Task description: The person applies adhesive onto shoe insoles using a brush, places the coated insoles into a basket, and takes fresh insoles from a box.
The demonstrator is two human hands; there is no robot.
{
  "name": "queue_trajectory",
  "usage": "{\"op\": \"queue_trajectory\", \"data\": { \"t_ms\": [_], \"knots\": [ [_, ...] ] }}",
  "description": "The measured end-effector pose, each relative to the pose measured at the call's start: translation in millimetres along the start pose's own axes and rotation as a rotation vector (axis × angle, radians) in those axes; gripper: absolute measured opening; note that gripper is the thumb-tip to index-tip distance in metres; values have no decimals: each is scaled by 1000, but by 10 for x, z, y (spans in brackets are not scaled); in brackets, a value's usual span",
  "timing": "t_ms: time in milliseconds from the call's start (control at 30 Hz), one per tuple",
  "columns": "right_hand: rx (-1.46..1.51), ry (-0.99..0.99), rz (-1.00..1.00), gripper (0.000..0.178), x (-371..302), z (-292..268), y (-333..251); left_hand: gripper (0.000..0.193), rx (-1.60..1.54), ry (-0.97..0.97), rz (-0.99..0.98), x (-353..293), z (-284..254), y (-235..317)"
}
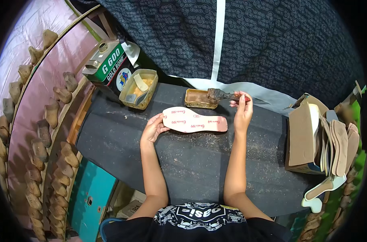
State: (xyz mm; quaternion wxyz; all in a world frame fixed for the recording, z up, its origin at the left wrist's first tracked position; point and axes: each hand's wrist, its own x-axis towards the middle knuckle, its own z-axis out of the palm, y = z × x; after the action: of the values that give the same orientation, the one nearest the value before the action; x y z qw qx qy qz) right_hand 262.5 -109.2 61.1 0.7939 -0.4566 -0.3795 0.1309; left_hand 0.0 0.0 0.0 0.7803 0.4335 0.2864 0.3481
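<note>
The dark table (pixel 105 131) carries a can (pixel 107 68), tub (pixel 152 96), tray (pixel 199 105), cardboard box (pixel 301 139) and scraps (pixel 209 144).

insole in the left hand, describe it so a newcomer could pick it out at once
Find the dark work table, then the person's left hand above it. That hand grips the wide end of a flat, pale insole. Unlike the visible sole-shaped pieces in the cardboard box at right, it bears repeated red lettering.

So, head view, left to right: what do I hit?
Shoe lasts on the left racks → green and black metal can → left hand → insole → right hand → cardboard box
</note>
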Motion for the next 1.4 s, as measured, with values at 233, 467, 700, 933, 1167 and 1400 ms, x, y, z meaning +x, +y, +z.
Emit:
{"op": "queue_trajectory", "data": {
  "t_ms": [233,467,700,933,1167,1400],
  "knots": [
    [219,222,190,24,34,-101,92,28,-48,-11,36,11,42,-31],
    [301,168,261,23,-6,-56,112,28,-28,-24,8,-15,89,27],
    [259,-92,370,21,-109,192,29,29,-61,-31,-15,-11,59,23],
    [276,-255,399,17,-275,475,50,27,-104,-13,-27,-11,62,21],
    [150,-334,237,13,-313,531,85,27,-119,-24,-11,-3,24,8],
    [73,-458,295,11,-309,464,-107,32,-99,-34,-13,-20,86,39]
  ]
}}
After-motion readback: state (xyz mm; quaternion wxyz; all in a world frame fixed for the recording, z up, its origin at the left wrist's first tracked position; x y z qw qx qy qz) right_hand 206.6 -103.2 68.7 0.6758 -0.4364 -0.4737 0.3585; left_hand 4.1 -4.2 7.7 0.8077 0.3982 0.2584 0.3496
